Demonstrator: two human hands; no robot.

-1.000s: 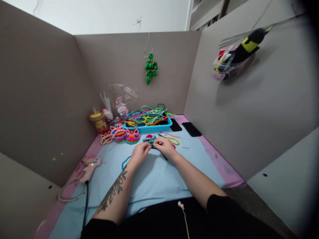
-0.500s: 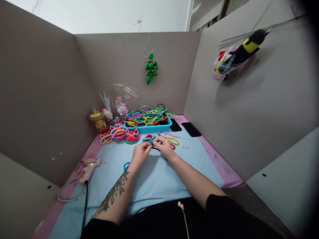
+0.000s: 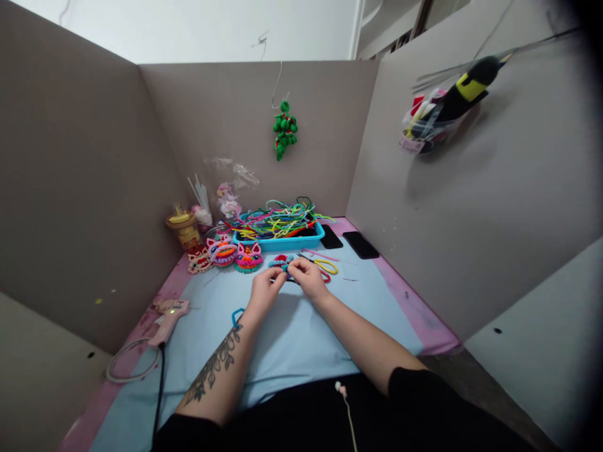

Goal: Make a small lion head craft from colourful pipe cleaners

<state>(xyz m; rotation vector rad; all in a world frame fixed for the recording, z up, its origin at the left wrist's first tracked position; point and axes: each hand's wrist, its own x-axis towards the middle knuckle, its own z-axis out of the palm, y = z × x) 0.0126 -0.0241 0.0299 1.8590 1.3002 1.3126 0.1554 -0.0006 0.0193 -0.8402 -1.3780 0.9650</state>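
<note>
Diffuse light throws soft shadows on the right partition [image 3: 499,194]; the picture's right edge blackens.

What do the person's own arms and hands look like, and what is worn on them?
Both the left hand and the right hand are without gloves. A dark tattoo of a leafy branch runs along the left forearm; the right forearm shows no marking. Black sleeves end near the elbows. Rings or nail details are too small to tell.
</note>
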